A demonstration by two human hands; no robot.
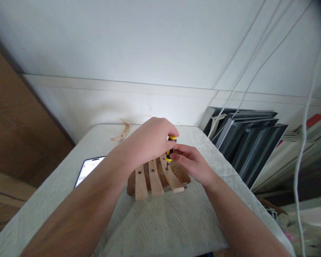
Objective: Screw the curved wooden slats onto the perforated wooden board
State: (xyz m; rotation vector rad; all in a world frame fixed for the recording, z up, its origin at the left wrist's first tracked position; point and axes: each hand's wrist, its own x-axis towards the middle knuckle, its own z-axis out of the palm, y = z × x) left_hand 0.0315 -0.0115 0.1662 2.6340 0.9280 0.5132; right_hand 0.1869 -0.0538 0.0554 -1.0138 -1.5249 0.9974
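A small wooden assembly [155,180] of light slats screwed onto darker cross pieces lies on the white cloth-covered table [160,221]. A yellow and black screwdriver [170,151] stands upright with its tip on the right-hand slat. My left hand [149,141] curls over the top of the handle, fingers closed on it. My right hand [191,162] pinches the lower part of the handle from the right side. The back of the assembly is hidden behind my left hand.
A phone [88,167] with a lit screen lies at the table's left. A curved wooden piece [122,132] rests near the far edge. Dark framed panels [246,139] lean against the wall to the right, with white cables [302,142] hanging down.
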